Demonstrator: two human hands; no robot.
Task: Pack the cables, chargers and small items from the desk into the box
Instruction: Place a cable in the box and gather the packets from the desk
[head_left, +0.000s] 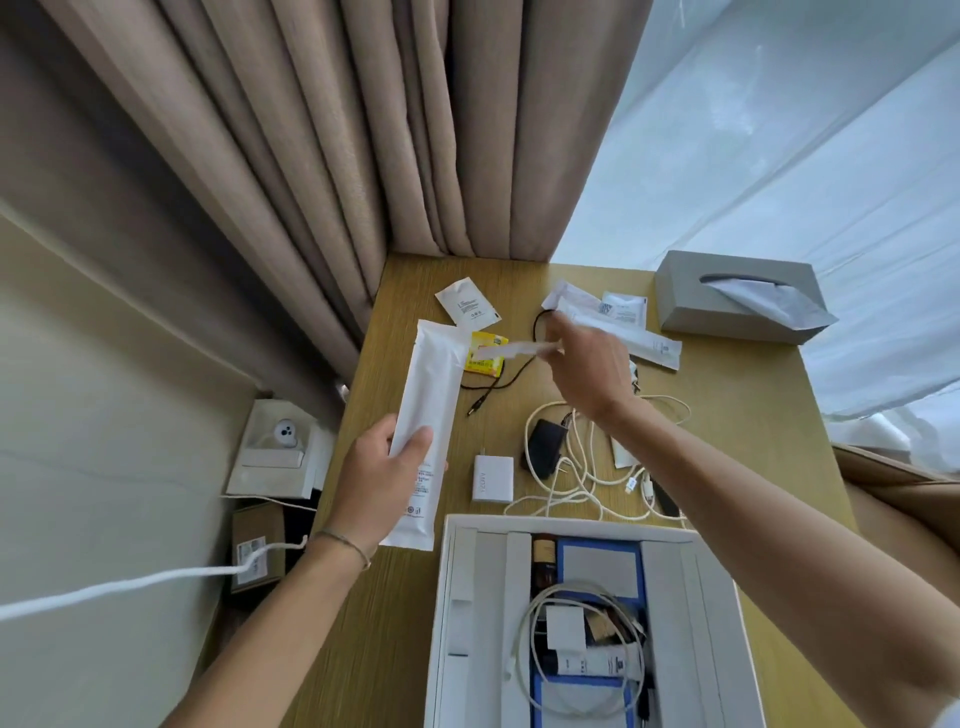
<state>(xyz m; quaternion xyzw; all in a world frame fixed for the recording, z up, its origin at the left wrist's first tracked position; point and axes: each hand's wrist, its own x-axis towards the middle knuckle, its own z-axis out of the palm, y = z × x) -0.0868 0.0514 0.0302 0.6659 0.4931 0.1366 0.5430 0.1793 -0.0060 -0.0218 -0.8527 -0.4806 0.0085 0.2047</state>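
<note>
**Both hands loaded, box waiting below**

The left hand (382, 470) holds a long white paper sleeve packet (428, 415) near its lower end, fingers (415, 441) wrapped round it and the packet lifted off the wooden tabletop (400, 597). The right hand (589, 364) is raised over the middle of the tabletop, its fingers pinched on a small white strip (511, 349) that is blurred; what it is, I cannot tell.

The open white cardboard box (587, 623) sits at the near edge, already holding a coiled white cable (571, 649). On the tabletop outside it lie a square white charger block (492, 479), a black adapter (545, 447), a tangle of white cables (592, 483), a thin black cable (498, 379) and a flat yellow packet (485, 358).

The step looks like carrying both pieces to the box. To do it well, lay the long packet flat along the box's length, beside the coil, not across it, so the bulkier chargers fit after.
</note>
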